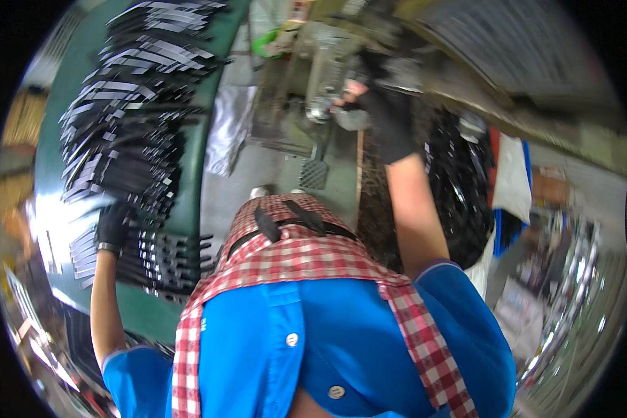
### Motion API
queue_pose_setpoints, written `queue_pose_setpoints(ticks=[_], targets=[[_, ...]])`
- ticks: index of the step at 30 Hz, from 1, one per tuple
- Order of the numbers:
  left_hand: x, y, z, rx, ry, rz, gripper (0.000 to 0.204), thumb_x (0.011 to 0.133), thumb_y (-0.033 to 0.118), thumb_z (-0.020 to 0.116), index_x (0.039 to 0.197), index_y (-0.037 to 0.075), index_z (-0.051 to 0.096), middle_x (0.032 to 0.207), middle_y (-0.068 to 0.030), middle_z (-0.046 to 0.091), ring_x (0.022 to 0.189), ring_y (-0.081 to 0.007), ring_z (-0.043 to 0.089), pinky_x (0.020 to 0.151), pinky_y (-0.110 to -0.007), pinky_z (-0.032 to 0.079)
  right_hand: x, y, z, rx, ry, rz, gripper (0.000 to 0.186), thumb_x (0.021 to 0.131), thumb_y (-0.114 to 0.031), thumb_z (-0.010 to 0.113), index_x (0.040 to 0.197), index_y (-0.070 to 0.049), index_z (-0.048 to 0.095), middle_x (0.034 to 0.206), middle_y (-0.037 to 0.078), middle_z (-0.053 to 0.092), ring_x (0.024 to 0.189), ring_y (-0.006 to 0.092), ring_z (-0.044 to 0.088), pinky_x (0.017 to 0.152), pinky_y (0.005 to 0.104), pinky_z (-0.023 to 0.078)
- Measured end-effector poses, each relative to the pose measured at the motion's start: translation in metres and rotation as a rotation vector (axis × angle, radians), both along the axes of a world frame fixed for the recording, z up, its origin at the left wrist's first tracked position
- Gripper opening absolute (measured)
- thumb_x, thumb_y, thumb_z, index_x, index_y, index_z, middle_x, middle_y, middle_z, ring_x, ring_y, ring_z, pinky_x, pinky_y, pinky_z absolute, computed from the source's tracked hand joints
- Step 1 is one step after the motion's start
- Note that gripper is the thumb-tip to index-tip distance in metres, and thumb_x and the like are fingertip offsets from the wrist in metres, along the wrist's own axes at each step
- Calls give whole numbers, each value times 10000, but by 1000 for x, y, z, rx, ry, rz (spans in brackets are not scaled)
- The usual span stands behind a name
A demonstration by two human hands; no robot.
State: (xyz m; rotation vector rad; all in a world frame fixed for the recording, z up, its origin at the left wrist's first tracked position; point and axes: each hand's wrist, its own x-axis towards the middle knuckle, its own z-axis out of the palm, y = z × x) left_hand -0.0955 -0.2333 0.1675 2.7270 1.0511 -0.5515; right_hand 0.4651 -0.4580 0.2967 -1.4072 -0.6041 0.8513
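My left hand [114,228], in a black glove, rests on the dark metal strips [129,167] layered over the green table [188,164] at my left. Its fingers blend into the dark parts, so their grip is hidden. Nearer me lies a row of similar parts with shiny ends [164,254]. My right hand [383,111], also black-gloved with bare fingertips, reaches forward beside the metal machine [324,76]. Those fingertips are curled together next to the machine's lower end; blur hides what is between them.
A treaded foot pedal [313,173] sits below the machine, ahead of my shoes. On the right is a heap of glossy black parts [460,188], with a white cloth or sack [512,181] beyond it. A silvery plastic sheet [228,129] lies beside the table.
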Motion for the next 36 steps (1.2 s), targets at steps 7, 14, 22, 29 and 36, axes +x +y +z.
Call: queue_pose_setpoints(ticks=[7, 14, 22, 29, 36], targets=[[-33, 30, 4, 292, -100, -178, 381, 735, 37, 635, 1101, 54, 532, 1069, -128, 594, 1055, -330, 527, 931, -437, 411, 52, -123, -98, 146, -240, -373, 122, 868, -2, 603, 987, -29, 589, 890, 46, 611, 796, 156, 606, 697, 323, 543], [31, 62, 56, 443, -393, -211, 339, 834, 75, 601, 1168, 116, 560, 1077, -116, 594, 1000, -320, 554, 861, -423, 444, 122, -260, -127, -1705, -722, -245, 423, 759, -486, 666, 897, -87, 634, 940, 133, 666, 871, 362, 611, 765, 445, 478], [161, 29, 128, 220, -598, -321, 445, 794, -20, 581, 1206, 145, 563, 965, -115, 590, 907, -313, 580, 723, -380, 476, 152, -299, -131, -472, -446, -1077, 412, 862, -468, 620, 880, -59, 577, 892, 114, 606, 828, 200, 582, 672, 324, 494], [292, -58, 158, -160, -737, -364, 329, 881, 352, 584, 1094, 103, 608, 787, -168, 629, 697, -369, 618, 593, -433, 471, 66, -174, -10, -655, -543, -70, 339, 954, -340, 520, 962, -21, 637, 725, 50, 602, 638, 137, 561, 592, 295, 459], [320, -85, 171, -165, -615, -530, 286, 890, 360, 565, 981, 91, 600, 668, -151, 571, 617, -354, 581, 546, -442, 439, -10, -110, 37, -242, -768, 349, 308, 970, -252, 472, 1032, 8, 625, 695, 109, 597, 607, 185, 581, 584, 306, 437]])
